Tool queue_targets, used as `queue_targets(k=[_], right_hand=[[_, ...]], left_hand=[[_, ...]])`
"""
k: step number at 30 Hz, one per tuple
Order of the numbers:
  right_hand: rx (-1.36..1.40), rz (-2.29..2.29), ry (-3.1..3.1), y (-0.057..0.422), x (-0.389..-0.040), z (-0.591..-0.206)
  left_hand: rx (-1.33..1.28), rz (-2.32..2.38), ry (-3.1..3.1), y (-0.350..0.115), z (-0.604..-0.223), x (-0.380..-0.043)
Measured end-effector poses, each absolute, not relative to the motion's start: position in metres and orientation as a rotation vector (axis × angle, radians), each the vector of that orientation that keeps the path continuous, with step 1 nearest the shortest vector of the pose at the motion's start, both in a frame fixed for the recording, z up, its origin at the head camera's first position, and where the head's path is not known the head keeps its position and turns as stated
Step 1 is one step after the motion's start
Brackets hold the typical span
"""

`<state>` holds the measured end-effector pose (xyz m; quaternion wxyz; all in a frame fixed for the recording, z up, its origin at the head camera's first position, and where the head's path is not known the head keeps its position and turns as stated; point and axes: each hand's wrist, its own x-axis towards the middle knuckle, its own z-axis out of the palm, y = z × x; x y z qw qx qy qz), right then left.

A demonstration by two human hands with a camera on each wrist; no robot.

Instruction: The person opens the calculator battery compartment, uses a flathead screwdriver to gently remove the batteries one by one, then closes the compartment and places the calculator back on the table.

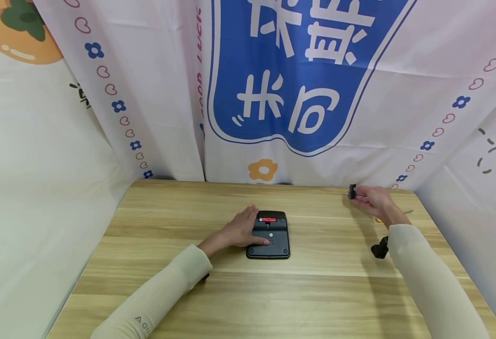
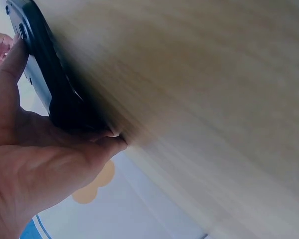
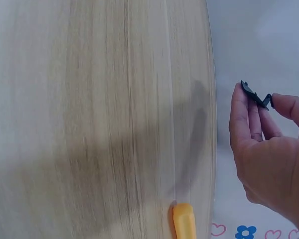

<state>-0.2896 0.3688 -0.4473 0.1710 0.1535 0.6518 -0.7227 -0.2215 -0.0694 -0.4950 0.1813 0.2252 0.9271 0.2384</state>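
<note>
A black calculator-like device [image 1: 276,235] lies back side up on the wooden table, its battery compartment uncovered and a red battery [image 1: 267,219] inside. My left hand [image 1: 240,229] grips it from the left, thumb lying across the back and fingers along the far left edge. In the left wrist view the fingertips reach round the end of the dark casing [image 2: 52,74]. Near the back right of the table, my right hand [image 1: 372,200] pinches a small black battery cover [image 1: 352,191] between thumb and fingers. A bent tab shows on this cover [image 3: 254,94] in the right wrist view.
A screwdriver with a yellow handle [image 3: 184,221] lies on the table under the right wrist, mostly hidden in the head view. Beside the right cuff is a black object [image 1: 380,248]. White printed cloth [image 1: 167,117] hangs along the table's back and sides.
</note>
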Motion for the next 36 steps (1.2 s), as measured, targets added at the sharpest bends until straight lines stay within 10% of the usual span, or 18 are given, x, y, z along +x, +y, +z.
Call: queue_targets(k=[36], right_hand=[[0.331, -1.582, 2.525, 0.379, -0.296, -0.468]], left_hand=[[0.627, 0.675, 2.613, -0.068, -0.495, -0.223]])
